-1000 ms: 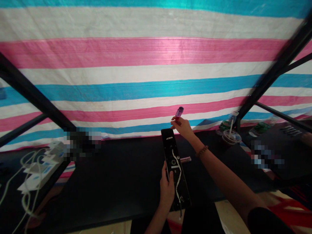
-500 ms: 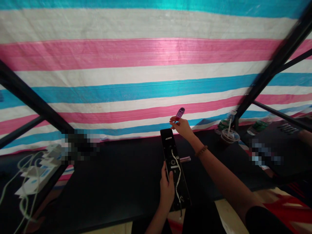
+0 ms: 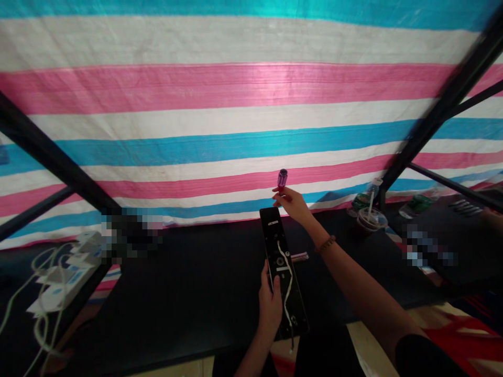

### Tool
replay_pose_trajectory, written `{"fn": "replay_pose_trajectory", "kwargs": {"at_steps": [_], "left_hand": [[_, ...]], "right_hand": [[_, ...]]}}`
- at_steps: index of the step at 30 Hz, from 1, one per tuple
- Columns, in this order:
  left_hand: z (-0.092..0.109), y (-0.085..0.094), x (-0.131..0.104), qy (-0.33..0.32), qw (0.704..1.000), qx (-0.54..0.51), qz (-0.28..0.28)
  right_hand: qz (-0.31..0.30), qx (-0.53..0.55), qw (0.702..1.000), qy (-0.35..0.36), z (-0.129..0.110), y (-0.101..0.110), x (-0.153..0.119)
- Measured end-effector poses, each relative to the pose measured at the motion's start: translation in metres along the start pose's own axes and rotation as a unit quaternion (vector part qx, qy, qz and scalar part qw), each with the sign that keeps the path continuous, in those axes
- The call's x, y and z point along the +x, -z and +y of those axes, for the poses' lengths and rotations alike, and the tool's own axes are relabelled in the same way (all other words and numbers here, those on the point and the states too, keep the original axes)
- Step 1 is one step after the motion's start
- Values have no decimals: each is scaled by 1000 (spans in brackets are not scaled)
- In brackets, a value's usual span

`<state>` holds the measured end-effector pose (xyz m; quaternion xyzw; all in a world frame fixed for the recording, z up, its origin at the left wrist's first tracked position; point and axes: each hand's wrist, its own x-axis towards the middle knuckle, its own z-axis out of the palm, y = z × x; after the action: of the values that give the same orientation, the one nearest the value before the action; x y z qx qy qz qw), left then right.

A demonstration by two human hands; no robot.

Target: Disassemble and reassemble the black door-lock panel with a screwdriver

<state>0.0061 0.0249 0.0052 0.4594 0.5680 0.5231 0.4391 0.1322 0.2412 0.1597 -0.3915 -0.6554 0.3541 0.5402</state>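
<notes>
A long black panel (image 3: 280, 251) with a white cable (image 3: 288, 293) along it is held by my left hand (image 3: 271, 306), thumb on its face and fingers at its left edge. Just above the panel's far end, my right hand (image 3: 290, 201) pinches a screwdriver (image 3: 282, 178) whose translucent purple handle points up. The screwdriver's tip is too small to make out. Partly behind the panel's right side, another purple-pink handled tool (image 3: 301, 256) lies on the black table (image 3: 188, 293).
White power strips with cables (image 3: 68, 280) lie at the left. A lidded cup with a straw (image 3: 370, 220) and plastic bottles (image 3: 363, 201) stand at the right. Black metal posts (image 3: 428, 123) frame a striped sheet (image 3: 236, 120) behind. A person's hand (image 3: 493, 217) shows at the far right.
The screwdriver handle has swung left and stands more upright in my right hand. My left hand keeps its hold on the panel, which has hardly moved.
</notes>
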Motion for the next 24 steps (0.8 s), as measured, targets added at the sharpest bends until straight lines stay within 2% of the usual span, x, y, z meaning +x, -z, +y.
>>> {"fn": "replay_pose_trajectory", "kwargs": {"at_steps": [2, 6, 8, 14, 20, 24], "left_hand": [[0, 0, 0, -3, 1000, -3, -1], [2, 1, -1, 5, 1000, -18, -13], [3, 1, -2, 5, 1000, -24, -14], [2, 1, -3, 1, 999, -34, -14], [0, 1, -4, -3, 999, -37, -7], [1, 0, -4, -3, 999, -41, -11]], "right_hand": [[8, -2, 1000, -2, 2, 0, -1], [80, -27, 996, -7, 3, -3, -3], [92, -32, 995, -5, 3, -3, -5], [32, -77, 996, 29, 4, 0, -13], [78, -104, 992, 6, 3, -3, -10], [55, -85, 995, 14, 3, -3, -11]]}}
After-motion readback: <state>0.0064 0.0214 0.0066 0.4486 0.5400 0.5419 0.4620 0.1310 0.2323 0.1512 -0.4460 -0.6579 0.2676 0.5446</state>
